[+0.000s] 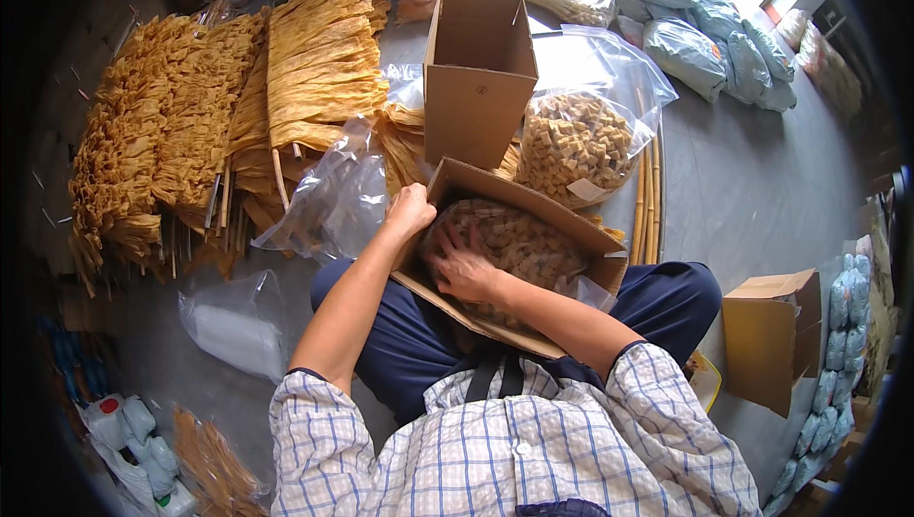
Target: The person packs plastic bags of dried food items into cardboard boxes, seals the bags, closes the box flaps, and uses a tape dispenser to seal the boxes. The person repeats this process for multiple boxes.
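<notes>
A cardboard box [493,176] sits tilted between my crossed legs, its top uncovered. Inside lies a clear plastic bag of small tan cubes [535,238]. My left hand [412,210] grips the box's upper left corner, fingers curled over the rim. Reaching into the box, my right hand [460,263] rests with spread fingers on the bag's left part. The bag's far left end is partly hidden by that hand. Just beyond the box stands another uncovered cardboard box [480,110]. Beside it on the right is a larger clear bag of tan cubes [578,142] with a small white label.
Stacks of dried yellow sheets on sticks [321,67] lie at the left. Bamboo poles [648,203] run along the right. A clear plastic bag [335,196] lies near my left arm. Another cardboard box [760,338] stands at right; filled grey bags [685,53] are piled behind.
</notes>
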Demonstrator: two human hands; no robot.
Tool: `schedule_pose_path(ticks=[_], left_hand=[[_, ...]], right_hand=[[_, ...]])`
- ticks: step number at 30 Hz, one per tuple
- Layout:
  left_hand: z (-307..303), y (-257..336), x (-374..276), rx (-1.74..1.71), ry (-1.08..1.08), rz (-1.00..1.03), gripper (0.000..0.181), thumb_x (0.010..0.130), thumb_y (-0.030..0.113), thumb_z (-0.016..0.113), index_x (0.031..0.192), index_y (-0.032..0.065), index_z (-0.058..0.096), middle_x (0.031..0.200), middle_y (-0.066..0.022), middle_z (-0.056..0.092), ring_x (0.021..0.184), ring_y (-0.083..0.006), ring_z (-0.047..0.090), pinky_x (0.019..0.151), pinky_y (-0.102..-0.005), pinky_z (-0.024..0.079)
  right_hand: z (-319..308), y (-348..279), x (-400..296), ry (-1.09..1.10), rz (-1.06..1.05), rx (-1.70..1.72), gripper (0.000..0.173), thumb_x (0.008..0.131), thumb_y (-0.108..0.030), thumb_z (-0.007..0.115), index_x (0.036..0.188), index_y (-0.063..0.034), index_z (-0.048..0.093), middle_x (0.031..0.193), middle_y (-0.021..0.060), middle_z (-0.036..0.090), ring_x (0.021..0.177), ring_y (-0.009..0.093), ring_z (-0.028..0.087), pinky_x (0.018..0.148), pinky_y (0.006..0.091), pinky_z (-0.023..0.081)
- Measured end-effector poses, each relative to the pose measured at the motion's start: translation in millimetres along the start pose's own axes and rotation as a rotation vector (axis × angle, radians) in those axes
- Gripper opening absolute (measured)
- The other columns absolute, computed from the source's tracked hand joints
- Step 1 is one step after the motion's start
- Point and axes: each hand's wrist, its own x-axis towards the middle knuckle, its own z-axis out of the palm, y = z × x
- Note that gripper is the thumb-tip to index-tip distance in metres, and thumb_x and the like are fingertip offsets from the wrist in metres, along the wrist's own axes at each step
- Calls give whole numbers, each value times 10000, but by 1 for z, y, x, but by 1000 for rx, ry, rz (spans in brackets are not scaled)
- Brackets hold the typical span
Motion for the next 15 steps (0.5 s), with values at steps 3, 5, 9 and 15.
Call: schedule_pose_path(ticks=[3,5,9,15], left_hand=[[1,3,0,-56,51,34,291,810,233,587,965,-4,654,1016,-268,634,1003,-441,591,860,-497,472],[5,4,-5,-108,90,41,286,815,234,582,957,-2,658,1007,-275,632,993,-445,591,854,-500,472],[10,0,-6,-195,161,41,293,829,237,571,978,1,657,975,-300,622,972,-455,587,843,-501,466],[21,-3,-5,-310,143,62,336,851,290,570,1010,6,654,977,-292,625,989,-449,585,851,-489,463]], right_hand=[[0,28,-3,42,-120,49,573,690,-347,688,1229,-194,567,1386,186,349,1351,397,224,986,740,185],[1,40,12,25,-5,41,601,697,-356,695,1262,-222,540,1384,175,351,1349,385,233,963,716,249],[3,27,20,-27,106,-13,621,723,-345,678,1305,-210,505,1412,217,314,1356,411,218,973,719,241],[-38,15,-40,130,70,166,614,819,-370,594,1379,-183,425,1462,215,274,1384,427,169,1032,701,146]])
